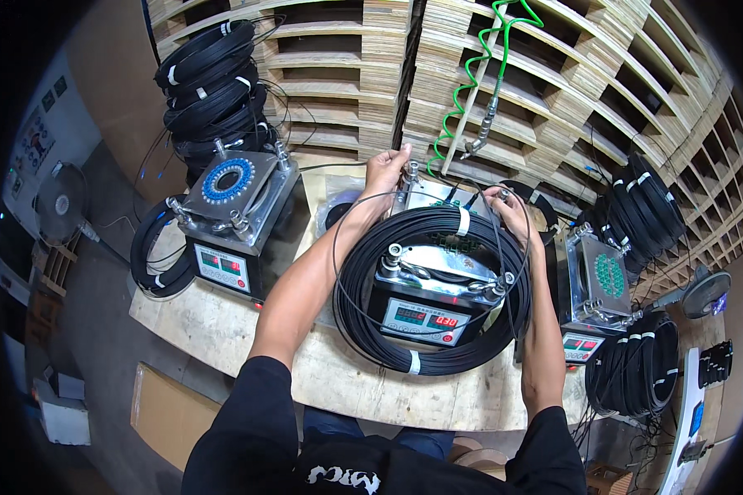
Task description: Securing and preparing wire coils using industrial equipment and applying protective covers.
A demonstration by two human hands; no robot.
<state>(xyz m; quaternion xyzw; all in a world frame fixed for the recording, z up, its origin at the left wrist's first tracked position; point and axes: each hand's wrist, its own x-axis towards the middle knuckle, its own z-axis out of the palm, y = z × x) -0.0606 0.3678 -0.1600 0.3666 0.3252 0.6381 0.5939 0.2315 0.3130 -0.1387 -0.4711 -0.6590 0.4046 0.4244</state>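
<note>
A polishing machine with a silver metal top [446, 262] and a control panel [425, 320] stands in front of me. A large coil of black cable [357, 309], bound with white ties, lies around its front and top. At the plate's far left corner, my left hand [383, 175] closes its fingers at a metal clamping knob [412, 171]. On the far right, my right hand [512, 213] has its fingers bent round another clamping knob [504, 195]. Black connectors [470, 200] stand in the plate between my hands. A loose cable loop crosses in front of both forearms.
Similar machines stand left, with a blue-ringed plate [228, 181], and right, with green fittings [610, 275]. Black cable coils are stacked at back left [215, 91] and right [648, 206]. A green spiral air hose [462, 91] hangs before wooden pallets [322, 78].
</note>
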